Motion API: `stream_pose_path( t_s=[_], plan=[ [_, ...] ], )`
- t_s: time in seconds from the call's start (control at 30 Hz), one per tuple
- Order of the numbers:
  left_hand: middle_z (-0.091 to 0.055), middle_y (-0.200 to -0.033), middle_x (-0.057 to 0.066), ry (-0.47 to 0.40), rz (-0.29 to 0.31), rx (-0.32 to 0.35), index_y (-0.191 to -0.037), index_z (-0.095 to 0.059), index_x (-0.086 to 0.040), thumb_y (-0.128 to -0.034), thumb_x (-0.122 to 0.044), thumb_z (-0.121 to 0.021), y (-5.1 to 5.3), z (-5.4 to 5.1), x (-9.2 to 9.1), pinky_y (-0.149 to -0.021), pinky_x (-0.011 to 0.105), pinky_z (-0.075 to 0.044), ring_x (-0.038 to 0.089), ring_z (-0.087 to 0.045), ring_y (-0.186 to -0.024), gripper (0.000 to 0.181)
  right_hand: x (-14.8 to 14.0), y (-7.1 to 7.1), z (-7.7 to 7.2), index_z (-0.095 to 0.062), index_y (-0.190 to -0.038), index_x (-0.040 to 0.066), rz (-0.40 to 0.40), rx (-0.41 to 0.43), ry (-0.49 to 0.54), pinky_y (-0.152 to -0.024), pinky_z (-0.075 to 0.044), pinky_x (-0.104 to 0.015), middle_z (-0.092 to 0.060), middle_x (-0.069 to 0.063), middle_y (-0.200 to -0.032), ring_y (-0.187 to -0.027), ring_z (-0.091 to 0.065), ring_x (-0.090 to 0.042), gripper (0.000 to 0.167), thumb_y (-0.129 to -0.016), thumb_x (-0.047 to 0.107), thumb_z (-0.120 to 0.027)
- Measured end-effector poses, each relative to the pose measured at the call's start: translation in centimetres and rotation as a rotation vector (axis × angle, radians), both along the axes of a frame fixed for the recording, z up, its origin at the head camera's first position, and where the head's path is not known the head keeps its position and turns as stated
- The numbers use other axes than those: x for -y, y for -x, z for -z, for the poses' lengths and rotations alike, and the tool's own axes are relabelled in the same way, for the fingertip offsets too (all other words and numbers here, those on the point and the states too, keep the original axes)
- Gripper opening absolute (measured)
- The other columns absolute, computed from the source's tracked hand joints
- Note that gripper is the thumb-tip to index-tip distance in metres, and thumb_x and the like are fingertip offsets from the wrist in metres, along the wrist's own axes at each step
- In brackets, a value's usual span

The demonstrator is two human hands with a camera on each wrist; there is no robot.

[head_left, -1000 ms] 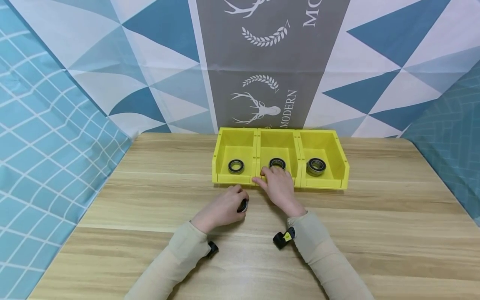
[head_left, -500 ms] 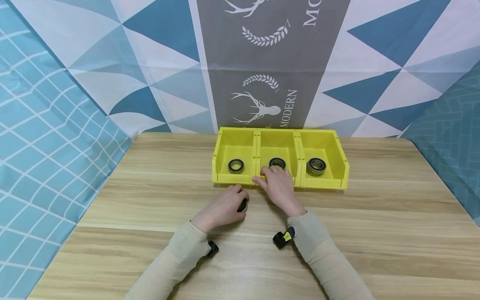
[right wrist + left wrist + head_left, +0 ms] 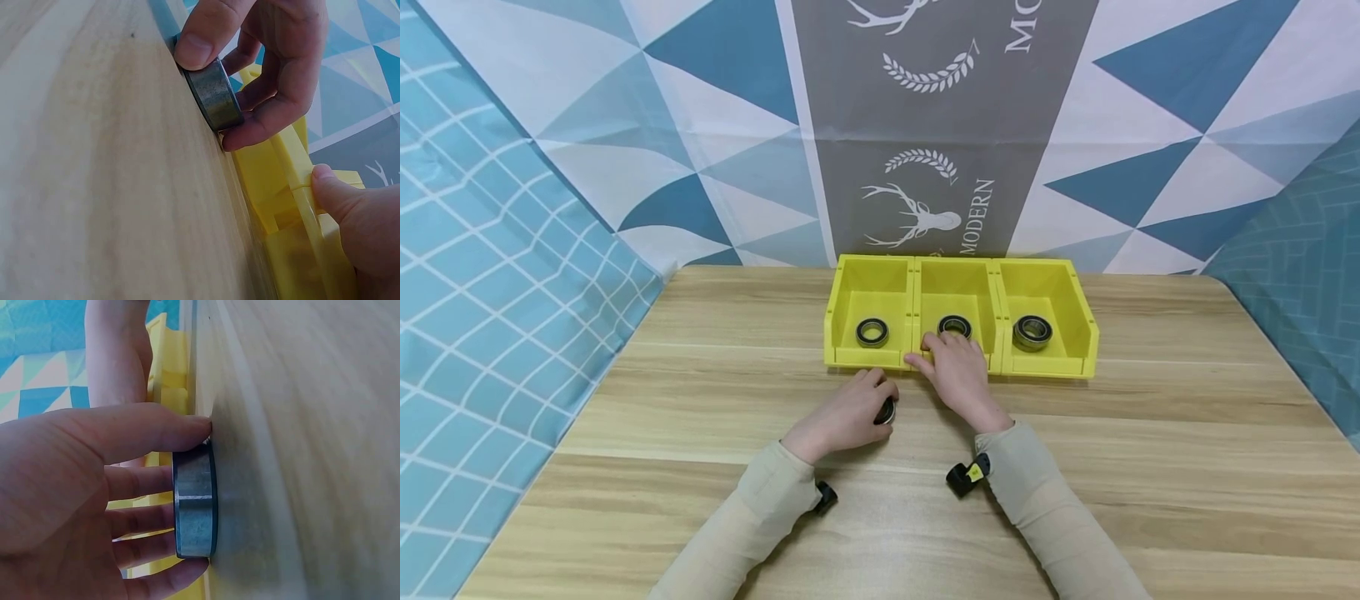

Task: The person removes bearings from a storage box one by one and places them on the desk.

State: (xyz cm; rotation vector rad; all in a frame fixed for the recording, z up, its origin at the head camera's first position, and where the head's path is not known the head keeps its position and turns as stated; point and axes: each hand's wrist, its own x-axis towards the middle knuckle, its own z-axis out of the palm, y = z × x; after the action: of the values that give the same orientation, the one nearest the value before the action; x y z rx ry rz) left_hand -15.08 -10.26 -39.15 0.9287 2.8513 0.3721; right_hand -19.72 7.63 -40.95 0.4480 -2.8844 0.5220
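Seen in the head view, the person's left hand (image 3: 844, 417) is curved round a black-and-silver bearing (image 3: 886, 411), which sits at the wooden tabletop (image 3: 1075, 500) between the thumb and the fingers. Just ahead of that hand stands the left yellow bin (image 3: 876, 279), with a ring-shaped bearing (image 3: 872, 342) lying flat near its front. The right hand (image 3: 958, 375) reaches over the front of the middle yellow bin (image 3: 951, 283), its fingers partly covering another bearing (image 3: 954, 319); whether they grip that one, I cannot tell. To the right of the right hand comes the right yellow bin (image 3: 1041, 287), joined to the others, with a thicker-looking bearing (image 3: 1030, 345) inside. Behind both hands, on the beige sleeves (image 3: 1022, 471), sit small black cameras (image 3: 967, 475). In the left wrist view, the left hand's thumb lies at one edge of the held bearing and the fingers spread round its far side, the grip about as wide as the bearing itself; the right hand shows beyond, beside the yellow plastic. In the right wrist view, the bearing is low against the wood in the left hand, while the right hand's thumb (image 3: 331, 187) touches the yellow rim; its other fingers are hidden there.
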Motion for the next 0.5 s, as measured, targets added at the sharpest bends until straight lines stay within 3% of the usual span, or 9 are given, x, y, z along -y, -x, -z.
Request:
stream_pose_path(
  t_s=[0.3, 0.5],
  plan=[
    [-0.048, -0.101, 0.002, 0.015, 0.003, 0.038, -0.108, -0.057, -0.009, -0.0793, -0.030, -0.068, 0.28, -0.26, -0.14, -0.083, 0.032, -0.041, 0.016, -0.045, -0.092, 0.037, -0.32, 0.20, 0.07, -0.058, -0.099, 0.013, 0.003, -0.011, -0.017, -0.077, -0.037, -0.037, -0.060, -0.008, -0.097, -0.096, -0.054, -0.028, 0.043, -0.088, 0.053, -0.046],
    [-0.053, -0.099, 0.001, -0.023, -0.025, 0.046, -0.105, -0.059, -0.010, -0.0805, -0.038, -0.067, 0.44, -0.41, 0.14, -0.079, 0.032, -0.042, 0.014, -0.048, -0.086, 0.038, -0.04, 0.13, 0.14, -0.058, -0.099, 0.014, -0.008, 0.014, -0.006, -0.077, -0.037, -0.037, -0.060, -0.007, -0.096, -0.095, -0.054, -0.028, 0.043, -0.088, 0.054, -0.045]
  ],
)
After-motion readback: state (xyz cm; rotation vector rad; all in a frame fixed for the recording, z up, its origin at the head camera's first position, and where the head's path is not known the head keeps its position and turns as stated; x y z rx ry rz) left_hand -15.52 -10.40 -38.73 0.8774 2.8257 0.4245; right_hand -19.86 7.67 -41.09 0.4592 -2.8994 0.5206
